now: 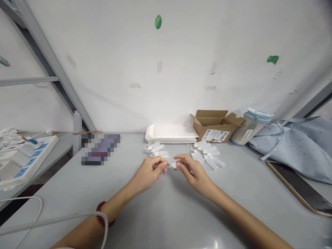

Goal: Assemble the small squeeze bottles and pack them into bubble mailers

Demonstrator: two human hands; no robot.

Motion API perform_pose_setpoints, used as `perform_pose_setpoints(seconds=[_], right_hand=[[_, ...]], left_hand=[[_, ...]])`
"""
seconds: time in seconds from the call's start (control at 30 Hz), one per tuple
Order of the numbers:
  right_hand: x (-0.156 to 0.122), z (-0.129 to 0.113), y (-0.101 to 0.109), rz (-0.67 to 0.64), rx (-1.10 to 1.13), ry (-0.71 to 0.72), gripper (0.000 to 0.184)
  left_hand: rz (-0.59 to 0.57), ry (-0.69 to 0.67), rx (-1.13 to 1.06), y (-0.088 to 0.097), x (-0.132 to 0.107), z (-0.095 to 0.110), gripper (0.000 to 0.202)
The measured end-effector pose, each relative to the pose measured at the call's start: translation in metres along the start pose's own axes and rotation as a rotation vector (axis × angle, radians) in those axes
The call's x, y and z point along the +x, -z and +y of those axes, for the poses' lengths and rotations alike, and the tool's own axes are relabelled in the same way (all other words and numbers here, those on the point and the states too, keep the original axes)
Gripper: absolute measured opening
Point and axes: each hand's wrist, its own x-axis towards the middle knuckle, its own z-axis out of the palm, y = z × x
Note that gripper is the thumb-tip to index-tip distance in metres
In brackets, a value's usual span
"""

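Note:
Above the middle of the grey table, my left hand (153, 169) and my right hand (194, 173) are close together, fingertips almost meeting. A small white plastic piece with a narrow end (173, 166) bridges them. My right thumb and fingers pinch its wider side. The left thumb and forefinger are pressed together at its narrow end; what lies inside that pinch is hidden. Just behind the left hand lies a group of small translucent white plastic bottles (157, 147). Another pile of such bottles (207, 154) spreads out beyond the right hand.
White padded envelopes (172, 133) are stacked against the wall beside an opened cardboard box (215, 128). A blue-lidded cup (250, 128), a pale blue cloth bag (295, 145) and a phone (301, 186) stand right. Left are a power strip (31, 162) and a white cable (64, 217).

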Motion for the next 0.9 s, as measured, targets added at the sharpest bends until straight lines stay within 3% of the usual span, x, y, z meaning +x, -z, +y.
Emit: perform_pose_setpoints(seconds=[0.5,0.63,0.7,0.8,0.9], right_hand=[[-0.007,0.007,-0.009,-0.010,-0.091,0.097,0.021],[-0.004,0.005,-0.004,-0.004,-0.184,0.102,0.023],[-0.001,0.008,0.002,0.015,-0.252,0.109,0.027],[0.006,0.018,0.016,0.087,-0.410,0.102,0.030],[0.014,0.030,0.032,0.102,-0.659,-0.029,0.027]], left_hand=[[-0.077,0.041,-0.063,-0.006,0.000,-0.005,0.026],[-0.069,0.026,-0.014,0.002,0.002,-0.001,0.026],[0.003,0.019,0.018,0.012,0.005,0.000,0.026],[0.240,0.030,0.064,0.031,0.013,-0.006,0.028],[0.404,0.035,0.100,0.042,0.020,-0.017,0.031]])
